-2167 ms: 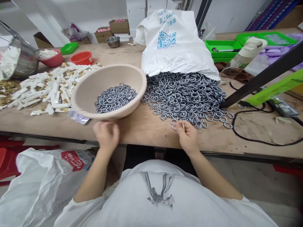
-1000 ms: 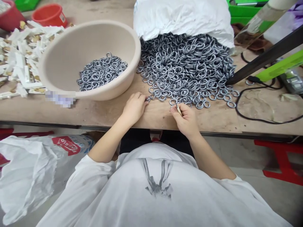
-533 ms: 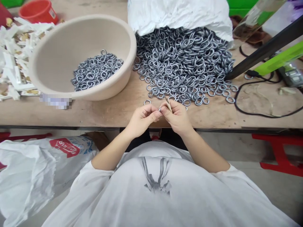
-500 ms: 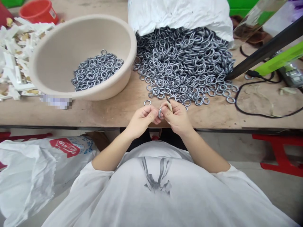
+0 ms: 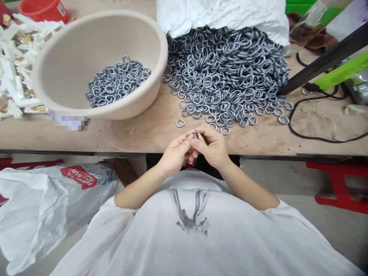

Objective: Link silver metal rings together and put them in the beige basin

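Over the table's front edge my two hands meet. My left hand (image 5: 176, 153) is closed, pinching a grey ring (image 5: 195, 135) between thumb and fingers. In my right hand (image 5: 215, 147) is a small knife (image 5: 199, 135) with a pale handle and a thin dark tip; its blade lies close against the ring, and whether it touches I cannot tell. Just beyond my hands one loose ring (image 5: 180, 123) lies on the wood. A large heap of similar rings (image 5: 227, 73) spills from a white sack (image 5: 221, 15). More rings (image 5: 117, 84) lie inside a beige basin (image 5: 63, 57) at left.
White plastic pieces (image 5: 13, 76) are piled left of the basin, near a red tub (image 5: 43, 10). At right are a black bar (image 5: 324, 57), a green strip (image 5: 342, 71) and a looped black cable (image 5: 301, 136). A white bag (image 5: 34, 214) stands below the table.
My hands have drawn closer together, and the knife has tilted left so its blade is now by the ring. The view has shifted slightly.
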`<state>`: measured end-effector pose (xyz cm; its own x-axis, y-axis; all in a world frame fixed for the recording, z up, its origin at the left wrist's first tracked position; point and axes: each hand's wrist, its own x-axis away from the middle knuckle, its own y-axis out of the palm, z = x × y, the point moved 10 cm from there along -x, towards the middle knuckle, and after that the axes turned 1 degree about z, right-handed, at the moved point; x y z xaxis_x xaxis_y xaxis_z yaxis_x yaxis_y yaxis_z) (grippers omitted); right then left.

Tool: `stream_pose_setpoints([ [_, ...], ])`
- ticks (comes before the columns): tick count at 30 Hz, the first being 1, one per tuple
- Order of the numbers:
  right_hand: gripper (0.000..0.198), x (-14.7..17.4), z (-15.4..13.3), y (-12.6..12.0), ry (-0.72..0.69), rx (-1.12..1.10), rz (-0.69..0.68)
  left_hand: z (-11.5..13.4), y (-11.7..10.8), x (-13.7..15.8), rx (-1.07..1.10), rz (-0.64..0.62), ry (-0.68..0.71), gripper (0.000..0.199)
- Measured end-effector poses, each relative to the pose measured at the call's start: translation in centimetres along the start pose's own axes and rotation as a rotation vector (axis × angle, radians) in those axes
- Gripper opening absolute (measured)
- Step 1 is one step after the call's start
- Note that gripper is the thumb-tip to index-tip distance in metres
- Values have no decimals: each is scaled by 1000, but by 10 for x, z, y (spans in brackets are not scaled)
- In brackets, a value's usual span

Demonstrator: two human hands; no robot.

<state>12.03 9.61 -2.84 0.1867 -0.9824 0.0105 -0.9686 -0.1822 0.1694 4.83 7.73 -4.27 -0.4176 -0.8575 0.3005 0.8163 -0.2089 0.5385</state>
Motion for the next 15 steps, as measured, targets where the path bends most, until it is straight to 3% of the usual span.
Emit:
stream_pose_setpoints([
  [5,52,0,-24,-13,-134,252,74,2,0,2,14,-11,26,47],
  [10,48,12,-47,-3,-361,645,-32,6,-8,4,47,52,37,47],
  [15,47,18,-46,6,-407,729,-57,2,-10,3,73,87,11,48],
])
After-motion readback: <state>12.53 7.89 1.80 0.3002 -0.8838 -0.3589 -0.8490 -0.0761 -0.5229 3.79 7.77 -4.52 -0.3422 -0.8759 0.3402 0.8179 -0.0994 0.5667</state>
